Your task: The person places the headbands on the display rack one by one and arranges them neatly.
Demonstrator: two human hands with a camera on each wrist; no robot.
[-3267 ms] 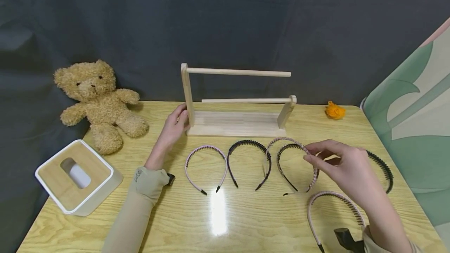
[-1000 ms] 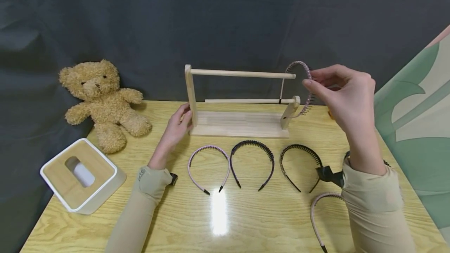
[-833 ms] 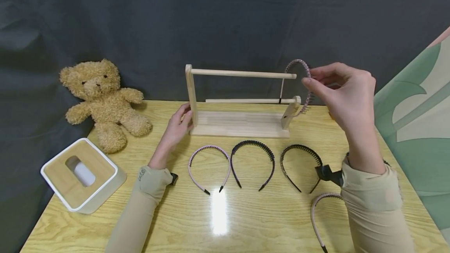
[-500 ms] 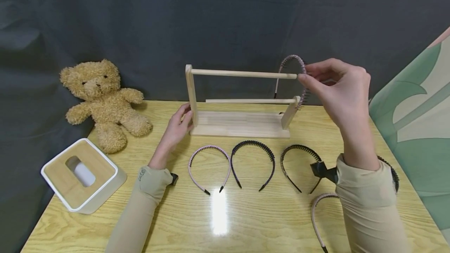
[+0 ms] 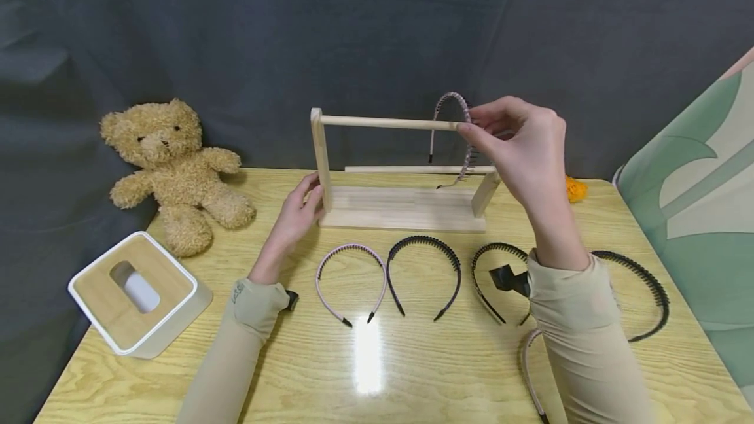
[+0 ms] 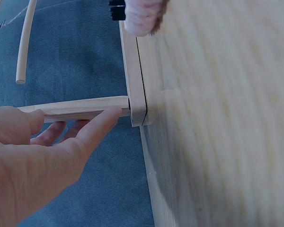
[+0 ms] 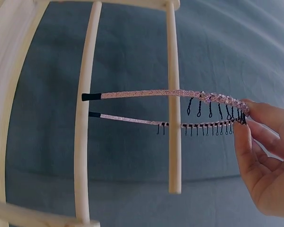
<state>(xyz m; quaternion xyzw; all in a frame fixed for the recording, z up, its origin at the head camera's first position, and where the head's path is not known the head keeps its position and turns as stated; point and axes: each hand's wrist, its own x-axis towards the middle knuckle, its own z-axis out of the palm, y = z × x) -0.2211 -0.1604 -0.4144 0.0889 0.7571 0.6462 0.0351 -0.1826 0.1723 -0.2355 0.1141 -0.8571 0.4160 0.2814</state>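
Observation:
My right hand (image 5: 521,142) pinches a pink beaded headband (image 5: 452,95) with black teeth, between thumb and fingers. The headband stands around the upper rod (image 5: 389,123) of a wooden rack (image 5: 400,220), its two ends hanging below that rod. In the right wrist view the headband (image 7: 137,93) straddles the upper rod (image 7: 174,156), and its black tips are over or beside the lower rod (image 7: 83,156); contact is unclear. My left hand (image 5: 294,211) holds the rack's left upright (image 5: 319,162). The left wrist view shows thumb and fingers on either side of that upright (image 6: 80,108).
A pink headband (image 5: 318,286), a dark headband (image 5: 456,273) and several others lie in front of the rack. On the left are a teddy bear (image 5: 171,178) and a white box with wooden lid (image 5: 171,322). An orange item (image 5: 576,190) lies back right.
My right hand has lifted the beaded headband from above the table to the upper rod, then moved it left along the rod. My left hand has stayed at the left upright.

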